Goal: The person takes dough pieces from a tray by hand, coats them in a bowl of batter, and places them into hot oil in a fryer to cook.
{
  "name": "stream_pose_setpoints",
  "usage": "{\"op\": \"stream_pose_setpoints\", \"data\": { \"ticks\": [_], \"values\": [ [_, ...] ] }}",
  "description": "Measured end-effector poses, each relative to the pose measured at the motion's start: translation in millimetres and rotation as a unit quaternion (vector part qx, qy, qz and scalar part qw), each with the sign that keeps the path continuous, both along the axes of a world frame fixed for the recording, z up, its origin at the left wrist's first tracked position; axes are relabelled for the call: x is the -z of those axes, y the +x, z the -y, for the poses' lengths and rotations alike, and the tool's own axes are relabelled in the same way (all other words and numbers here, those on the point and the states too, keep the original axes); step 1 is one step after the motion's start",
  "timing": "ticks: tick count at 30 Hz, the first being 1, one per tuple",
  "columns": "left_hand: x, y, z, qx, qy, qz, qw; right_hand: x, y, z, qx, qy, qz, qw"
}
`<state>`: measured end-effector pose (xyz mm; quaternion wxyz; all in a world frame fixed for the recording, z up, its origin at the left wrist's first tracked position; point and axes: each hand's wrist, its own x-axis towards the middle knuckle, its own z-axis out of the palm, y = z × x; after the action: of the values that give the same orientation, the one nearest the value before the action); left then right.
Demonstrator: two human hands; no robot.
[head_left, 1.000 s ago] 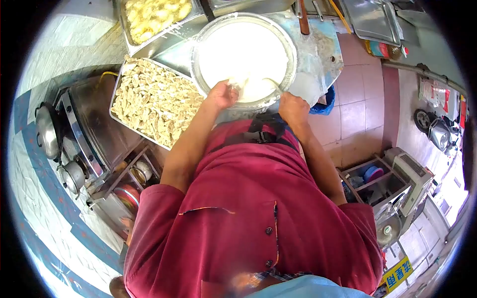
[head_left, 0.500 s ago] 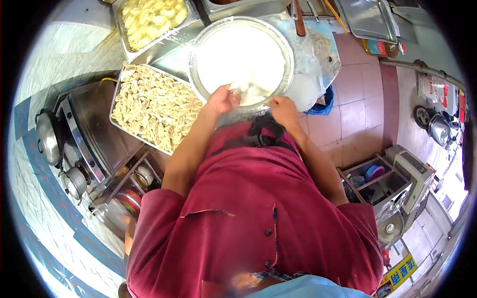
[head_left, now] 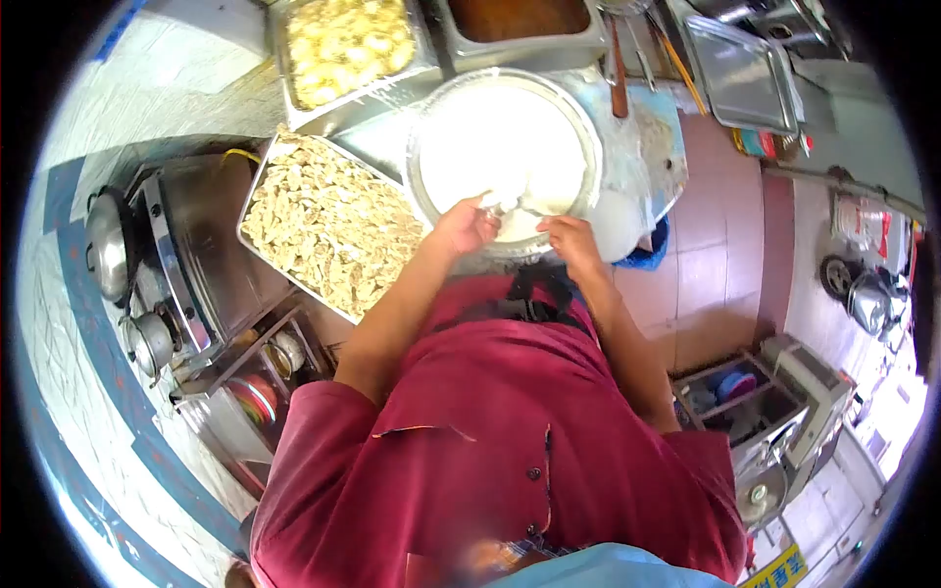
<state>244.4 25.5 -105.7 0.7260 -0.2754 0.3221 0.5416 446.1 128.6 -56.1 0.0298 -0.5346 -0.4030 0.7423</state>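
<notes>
Round bowl (head_left: 594, 157) of smooth white batter extends beyond left fingers (head_left: 484, 223) pinching a soft whitish piece (head_left: 509, 203) and closed right fingers (head_left: 555, 227), hold unclear; leftward, a rectangular metal tray's (head_left: 294, 278) long axis slants bodyward.

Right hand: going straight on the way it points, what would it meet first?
The right hand would probably meet the white mixture in the bowl, since its fingertips already look past the near rim. Its height above is unclear.
</notes>
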Motion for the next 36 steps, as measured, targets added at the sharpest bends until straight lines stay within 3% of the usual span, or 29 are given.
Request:
{"op": "stream_pose_setpoints", "data": {
  "ticks": [3,7,8,12,14,17,20,24,26,30,34,36],
  "values": [
    [-4.1,-3.8,2.8,0.008,0.012,-0.010,1.000,1.9,6.5,-19.8,0.108,-0.035,-0.056,0.992],
    [-1.2,-0.7,4.2,0.019,0.009,-0.060,0.998,8.4,3.0,2.2,-0.139,0.174,0.054,0.973],
    [1.8,-0.7,6.8,0.022,-0.001,-0.057,0.998,2.9,-0.6,5.3,-0.162,0.147,0.072,0.973],
    [-14.2,-20.0,13.9,0.014,0.007,-0.072,0.997,11.8,3.6,-11.5,0.013,0.122,0.027,0.992],
    [-7.7,-45.1,18.0,-0.023,-0.019,-0.088,0.996,16.6,15.0,-22.5,-0.009,0.145,0.056,0.988],
    [-13.1,-116.2,17.2,-0.055,0.030,-0.191,0.980,13.9,24.8,-21.9,-0.030,0.159,0.079,0.984],
    [-83.9,-189.6,-4.3,-0.027,-0.022,-0.297,0.954,31.0,38.0,-11.2,-0.043,0.155,0.073,0.984],
    [-84.4,-289.0,-22.4,-0.072,-0.038,-0.417,0.905,39.8,42.4,0.9,-0.058,0.172,0.090,0.979],
    [-84.4,-321.4,-39.3,-0.010,-0.120,-0.474,0.872,38.6,40.9,3.9,-0.053,0.174,0.089,0.979],
    [-111.1,-320.1,-59.4,0.064,-0.146,-0.558,0.814,38.3,39.8,4.3,-0.042,0.211,0.078,0.974],
    [-119.9,-301.7,-35.2,0.015,-0.084,-0.578,0.811,26.5,43.5,-2.7,-0.038,0.230,0.102,0.967],
    [-121.2,-272.0,-10.3,-0.025,-0.108,-0.626,0.772,31.2,47.3,-6.5,-0.072,0.259,0.100,0.958]
  ]
}}
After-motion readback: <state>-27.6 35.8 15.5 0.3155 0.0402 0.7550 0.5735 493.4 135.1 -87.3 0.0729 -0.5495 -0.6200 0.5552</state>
